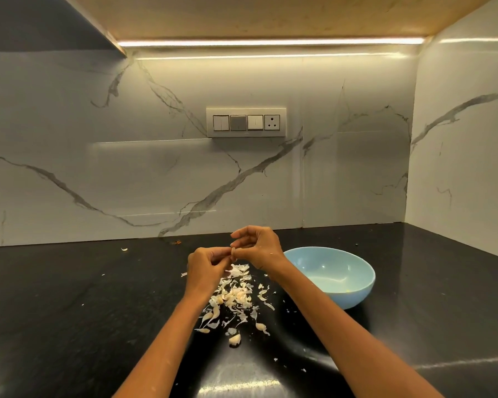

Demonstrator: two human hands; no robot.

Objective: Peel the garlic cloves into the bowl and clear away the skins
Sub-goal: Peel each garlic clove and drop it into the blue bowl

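A black worktop meets a white marble-veined backsplash. A switch panel with a socket sits on it, below a lit light strip.

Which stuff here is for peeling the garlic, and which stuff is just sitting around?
For the job: the garlic clove pinched between the left hand and right hand; the blue bowl; the pile of skins; the loose cloves on the counter.

Just there: the switch panel; the light strip; the marble wall.
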